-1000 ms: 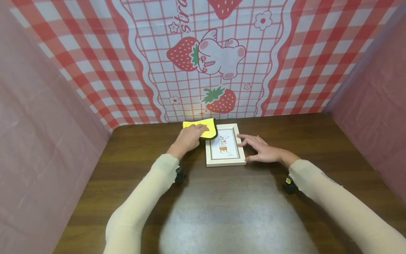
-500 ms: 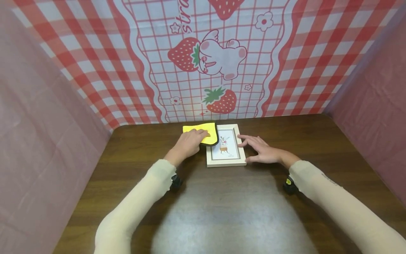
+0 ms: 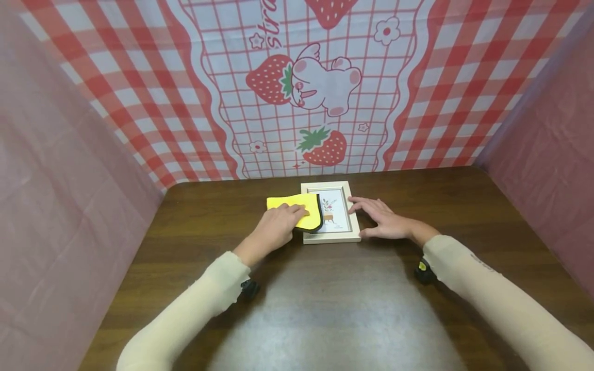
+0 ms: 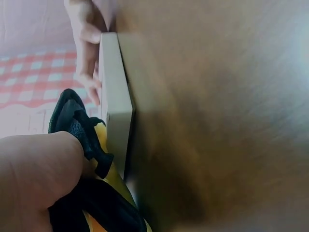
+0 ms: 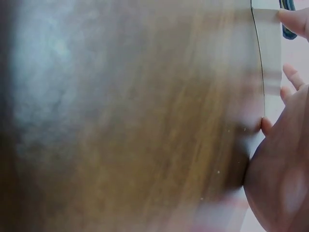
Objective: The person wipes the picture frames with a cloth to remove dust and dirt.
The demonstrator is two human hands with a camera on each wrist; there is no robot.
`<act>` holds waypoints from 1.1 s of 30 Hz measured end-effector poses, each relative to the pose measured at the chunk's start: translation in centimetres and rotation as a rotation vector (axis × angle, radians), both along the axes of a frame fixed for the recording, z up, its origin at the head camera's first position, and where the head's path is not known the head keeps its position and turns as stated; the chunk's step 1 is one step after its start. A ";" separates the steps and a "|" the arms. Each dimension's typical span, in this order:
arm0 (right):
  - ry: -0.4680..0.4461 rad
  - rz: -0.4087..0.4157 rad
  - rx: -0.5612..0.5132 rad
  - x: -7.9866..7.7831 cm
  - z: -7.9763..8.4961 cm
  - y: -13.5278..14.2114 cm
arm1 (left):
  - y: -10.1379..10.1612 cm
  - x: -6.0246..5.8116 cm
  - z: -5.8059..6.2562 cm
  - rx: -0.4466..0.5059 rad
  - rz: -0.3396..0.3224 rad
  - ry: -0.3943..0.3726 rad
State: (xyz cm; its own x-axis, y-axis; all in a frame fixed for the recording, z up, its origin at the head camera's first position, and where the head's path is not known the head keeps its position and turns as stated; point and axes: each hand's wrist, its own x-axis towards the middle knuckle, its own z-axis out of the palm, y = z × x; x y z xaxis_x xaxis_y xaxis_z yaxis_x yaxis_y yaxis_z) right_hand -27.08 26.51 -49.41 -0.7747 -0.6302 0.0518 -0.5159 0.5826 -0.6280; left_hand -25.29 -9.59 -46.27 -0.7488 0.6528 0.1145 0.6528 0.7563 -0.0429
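My left hand (image 3: 278,225) grips a yellow cloth (image 3: 310,205) with a dark border and rests it on the left part of a cream picture frame (image 3: 331,237). The cloth covers some of the framed plant picture (image 3: 341,211). In the left wrist view, dark folds and the cloth's yellow side (image 4: 118,182) lie beside my thumb, against the frame (image 4: 116,82). My right hand (image 3: 387,221) touches the frame's right side, fingertips at the edge and thumb near the lower corner. The right wrist view shows this hand (image 5: 285,159) only partly, beside the pale frame edge (image 5: 269,48).
The frame lies flat near the back of a dark wooden table (image 3: 325,299). Behind it hangs a red-and-white checked cloth backdrop (image 3: 232,129) with strawberries. Pink fabric walls (image 3: 60,180) stand on both sides.
The left hand has drawn the yellow cloth down the frame toward the near edge, uncovering the frame's upper left corner. The right hand and the frame stay in place.
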 end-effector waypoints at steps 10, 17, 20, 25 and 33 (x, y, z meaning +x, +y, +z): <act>-0.021 -0.007 0.020 0.9 1.3 -0.5 | -0.2 4.9 1.1 0.021 -0.051 0.081; 0.040 0.008 -0.006 -0.3 -0.9 0.4 | 0.0 7.7 1.7 -0.008 -0.026 0.098; 0.042 0.011 -0.009 -0.7 -1.5 0.6 | -0.1 8.4 1.7 -0.015 -0.028 0.111; 0.029 0.014 -0.026 -0.4 -0.9 0.4 | 0.0 8.9 1.7 -0.018 -0.026 0.129; -0.011 -0.001 -0.003 0.2 0.3 0.0 | 0.1 8.5 1.7 -0.018 -0.035 0.145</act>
State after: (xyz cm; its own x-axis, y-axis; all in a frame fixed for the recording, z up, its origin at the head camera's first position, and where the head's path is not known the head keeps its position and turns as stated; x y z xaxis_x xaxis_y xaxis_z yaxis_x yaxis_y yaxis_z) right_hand -26.90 26.48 -49.13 -0.7756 -0.6296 0.0452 -0.5089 0.5813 -0.6350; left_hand -16.76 -9.44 -44.53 -0.7021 0.6811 0.2079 0.6648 0.7315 -0.1516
